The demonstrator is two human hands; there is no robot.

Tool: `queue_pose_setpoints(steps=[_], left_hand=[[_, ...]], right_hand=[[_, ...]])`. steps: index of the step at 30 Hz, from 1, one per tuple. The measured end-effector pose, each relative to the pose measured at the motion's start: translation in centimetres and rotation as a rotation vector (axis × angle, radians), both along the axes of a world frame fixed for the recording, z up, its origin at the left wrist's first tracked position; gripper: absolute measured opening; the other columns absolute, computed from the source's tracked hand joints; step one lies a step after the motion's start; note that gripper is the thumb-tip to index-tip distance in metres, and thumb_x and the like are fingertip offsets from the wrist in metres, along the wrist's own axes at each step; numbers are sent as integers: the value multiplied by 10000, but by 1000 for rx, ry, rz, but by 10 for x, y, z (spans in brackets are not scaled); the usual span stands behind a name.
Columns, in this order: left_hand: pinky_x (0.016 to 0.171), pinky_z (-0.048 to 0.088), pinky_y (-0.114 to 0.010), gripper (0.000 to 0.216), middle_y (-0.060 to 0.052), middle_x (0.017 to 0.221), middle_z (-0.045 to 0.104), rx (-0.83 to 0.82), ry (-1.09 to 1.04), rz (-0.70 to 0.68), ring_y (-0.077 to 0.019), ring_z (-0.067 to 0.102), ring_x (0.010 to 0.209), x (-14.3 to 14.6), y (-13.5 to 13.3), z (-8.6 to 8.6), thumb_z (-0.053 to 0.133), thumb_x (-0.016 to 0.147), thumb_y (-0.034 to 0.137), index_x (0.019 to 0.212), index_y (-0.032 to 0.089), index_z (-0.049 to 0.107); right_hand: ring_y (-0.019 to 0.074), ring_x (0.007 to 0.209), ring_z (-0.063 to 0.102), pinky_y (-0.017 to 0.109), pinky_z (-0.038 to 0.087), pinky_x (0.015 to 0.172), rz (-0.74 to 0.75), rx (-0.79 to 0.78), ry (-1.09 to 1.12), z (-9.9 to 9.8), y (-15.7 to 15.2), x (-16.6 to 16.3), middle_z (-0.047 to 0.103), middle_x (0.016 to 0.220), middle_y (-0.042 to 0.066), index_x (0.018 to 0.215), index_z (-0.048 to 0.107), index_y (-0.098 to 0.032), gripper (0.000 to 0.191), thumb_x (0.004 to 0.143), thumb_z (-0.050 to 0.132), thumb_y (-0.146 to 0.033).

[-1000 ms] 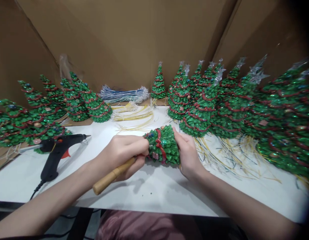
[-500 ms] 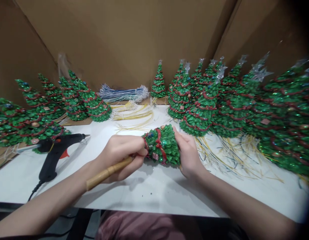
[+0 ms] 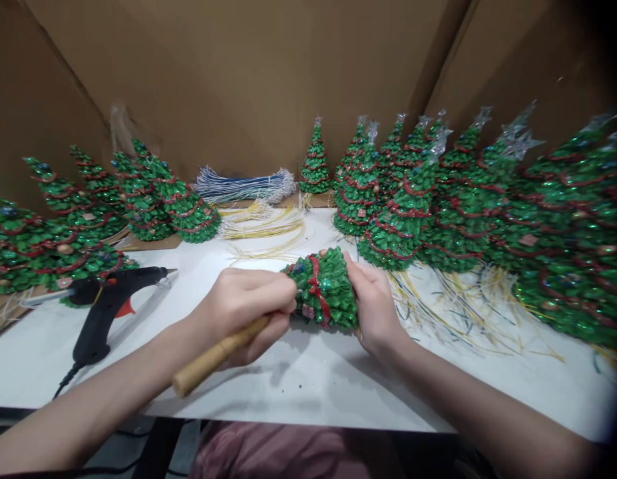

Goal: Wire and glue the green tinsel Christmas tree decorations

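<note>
Head view: just off centre toward five o'clock, a green tree (image 3: 331,293) is held sideways; at its three o'clock the right hand (image 3: 375,303) grips it, while at its nine the left hand (image 3: 253,303) closes round a wooden handle (image 3: 208,364). Farther toward nine lies a glue gun (image 3: 94,319).

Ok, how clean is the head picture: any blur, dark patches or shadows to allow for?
Head view: the upper right corner is blacked out; the far-right trees look smeared; soft shadows lie on the white table below the left hand; small bright glints dot the held tree, its red garland readable.
</note>
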State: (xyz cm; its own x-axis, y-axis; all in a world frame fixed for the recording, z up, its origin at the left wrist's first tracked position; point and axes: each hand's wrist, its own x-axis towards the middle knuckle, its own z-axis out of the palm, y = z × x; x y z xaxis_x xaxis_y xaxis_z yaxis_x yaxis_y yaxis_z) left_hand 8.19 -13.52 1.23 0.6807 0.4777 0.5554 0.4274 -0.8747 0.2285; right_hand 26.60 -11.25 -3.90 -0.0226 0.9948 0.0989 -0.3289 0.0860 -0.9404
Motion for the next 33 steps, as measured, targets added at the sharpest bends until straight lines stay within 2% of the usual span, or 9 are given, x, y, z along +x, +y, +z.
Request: queue_pose_setpoints(steps=[5,9,14,22,27,33], left_hand=[[488,304,-213,152,23,573,493,-201,-33,23,-85,390,498,2,5,10,492,750,81,635,178,466],[508,327,-206,175,28,592,505,-371,-105,46,-80,411,528,0,10,11,529,732,54,607,160,469],[499,317,-195,198,44,570,481,-603,-324,34,-68,403,537,-2,14,2,546,726,17,591,150,486],[387,320,-155,186,44,556,540,-955,-708,19,-56,460,448,-1,16,-20,632,700,67,593,144,501],[353,311,-144,194,35,537,560,-1032,-781,75,-61,475,422,-1,15,-27,655,694,98,603,145,491],[364,320,-141,235,31,542,570,-1058,-854,95,-47,473,409,4,12,-27,678,657,105,578,140,459]], right_hand=[[123,496,492,242,380,479,20,11,9,-1,0,-1,564,527,-17,577,606,-194,359,808,566,-466],[123,531,482,239,372,498,-1,32,-14,-2,-1,-2,562,554,-7,568,591,-183,382,816,555,-471],[111,516,441,235,359,496,-39,49,-41,-1,-5,-4,513,535,-18,535,523,-183,412,818,545,-481],[96,493,363,229,317,459,-92,84,-72,-5,-6,-5,434,523,-29,536,465,-190,425,829,526,-492],[92,470,346,231,296,435,-93,75,-81,-8,-6,-5,402,513,-34,536,442,-194,438,847,501,-496],[97,468,375,234,325,450,-99,64,-78,-9,-6,-6,444,521,-31,551,464,-195,427,841,502,-505]])
